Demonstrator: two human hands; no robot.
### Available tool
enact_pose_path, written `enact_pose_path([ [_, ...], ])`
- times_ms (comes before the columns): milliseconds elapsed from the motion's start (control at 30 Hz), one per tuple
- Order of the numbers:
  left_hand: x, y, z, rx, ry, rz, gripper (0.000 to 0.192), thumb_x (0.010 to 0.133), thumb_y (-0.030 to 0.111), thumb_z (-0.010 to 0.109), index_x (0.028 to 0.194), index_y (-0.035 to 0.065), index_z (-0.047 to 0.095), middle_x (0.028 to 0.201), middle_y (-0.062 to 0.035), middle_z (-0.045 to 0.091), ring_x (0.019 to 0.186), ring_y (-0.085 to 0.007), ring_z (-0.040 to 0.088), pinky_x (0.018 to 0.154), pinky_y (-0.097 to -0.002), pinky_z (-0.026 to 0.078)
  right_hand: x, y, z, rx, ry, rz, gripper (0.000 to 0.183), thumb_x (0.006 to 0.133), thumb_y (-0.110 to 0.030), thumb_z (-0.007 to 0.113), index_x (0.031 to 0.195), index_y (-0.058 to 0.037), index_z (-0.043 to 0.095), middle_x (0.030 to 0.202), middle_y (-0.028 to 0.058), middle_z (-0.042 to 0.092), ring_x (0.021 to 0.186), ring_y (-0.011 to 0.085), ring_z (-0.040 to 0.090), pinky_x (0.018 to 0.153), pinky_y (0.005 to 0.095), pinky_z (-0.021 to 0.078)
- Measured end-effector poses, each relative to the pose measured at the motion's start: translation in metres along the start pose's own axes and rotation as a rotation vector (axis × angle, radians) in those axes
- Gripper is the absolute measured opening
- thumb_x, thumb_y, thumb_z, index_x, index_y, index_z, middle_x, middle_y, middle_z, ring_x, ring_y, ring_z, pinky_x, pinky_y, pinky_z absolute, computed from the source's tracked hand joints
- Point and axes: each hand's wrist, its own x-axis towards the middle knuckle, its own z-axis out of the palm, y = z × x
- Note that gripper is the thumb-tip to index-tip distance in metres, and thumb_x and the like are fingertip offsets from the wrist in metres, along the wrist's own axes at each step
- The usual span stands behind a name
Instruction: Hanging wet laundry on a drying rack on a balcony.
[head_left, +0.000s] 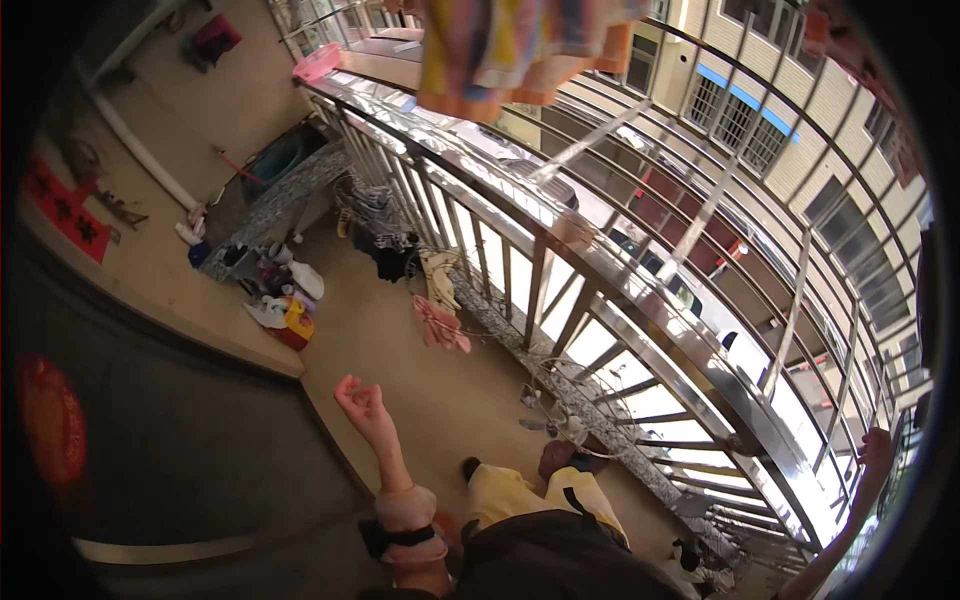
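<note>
My left hand is raised over the tan balcony floor, its fingers loosely curled with nothing visible in them. A dark band is strapped around that forearm. Far to the right, my right hand is lifted beside the metal window bars; its fingers look bent, and whether they hold anything is unclear. A metal railing runs between my body and the outer bars. Striped, brightly coloured cloth hangs at the top of the view. A pink cloth lies on the floor near the railing's foot.
Bottles and a red-yellow container stand by the left wall. Beyond them is a stone-edged sink. Dark clothes and tangled wire-like strands lie along the railing. A pink basin sits on the far ledge.
</note>
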Motion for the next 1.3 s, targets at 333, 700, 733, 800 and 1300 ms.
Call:
enact_pose_path([
  [333, 0.219, -0.044, -0.140, 0.110, 0.155, -0.076, 0.040, 0.085, -0.001, 0.057, 0.123, 0.0028, 0.044, 0.113, -0.0077, 0.048, 0.086, -0.0132, 0.048, 0.082, -0.0285, 0.044, -0.101, -0.310, 0.321, -0.039, -0.188, -0.331, 0.011, 0.093, -0.012, 0.056, 0.098, -0.0030, 0.061, 0.083, 0.0019, 0.057, 0.068, 0.0082, 0.051, 0.061, 0.0239, 0.0402],
  [700, 0.360, -0.105, -0.114, 0.051, 0.058, -0.157, 0.043, 0.082, 0.000, 0.060, 0.121, 0.0027, 0.042, 0.113, -0.0081, 0.045, 0.084, -0.0139, 0.050, 0.079, -0.0281, 0.045, -0.063, -0.398, 0.434, 0.055, -0.198, -0.222, 0.015, 0.095, -0.016, 0.052, 0.099, -0.0048, 0.061, 0.076, -0.0003, 0.053, 0.062, 0.0045, 0.046, 0.054, 0.0191, 0.0352],
  [733, 0.376, -0.107, -0.110, 0.050, 0.059, -0.166, 0.043, 0.083, 0.001, 0.061, 0.121, 0.0033, 0.042, 0.114, -0.0078, 0.045, 0.085, -0.0136, 0.050, 0.079, -0.0279, 0.045, -0.060, -0.404, 0.449, 0.091, -0.245, -0.249, 0.016, 0.094, -0.016, 0.051, 0.099, -0.0044, 0.061, 0.076, 0.0000, 0.053, 0.062, 0.0044, 0.047, 0.054, 0.0188, 0.0349],
  [800, 0.403, -0.114, -0.102, 0.053, 0.045, -0.121, 0.043, 0.083, 0.002, 0.062, 0.121, 0.0046, 0.042, 0.114, -0.0072, 0.045, 0.086, -0.0131, 0.050, 0.078, -0.0276, 0.045, -0.047, -0.416, 0.476, 0.082, -0.227, -0.300, 0.016, 0.094, -0.015, 0.051, 0.099, -0.0040, 0.062, 0.077, 0.0008, 0.055, 0.062, 0.0043, 0.048, 0.054, 0.0185, 0.0352],
  [1300, 0.628, -0.170, -0.198, 0.190, 0.401, -0.277, 0.041, 0.084, 0.005, 0.064, 0.121, 0.0064, 0.045, 0.112, -0.0057, 0.045, 0.086, -0.0146, 0.050, 0.080, -0.0297, 0.043, -0.035, -0.597, 0.697, -0.017, -0.196, -0.276, 0.019, 0.096, -0.020, 0.056, 0.106, -0.0052, 0.063, 0.077, -0.0020, 0.057, 0.065, 0.0065, 0.050, 0.055, 0.0227, 0.0393],
])
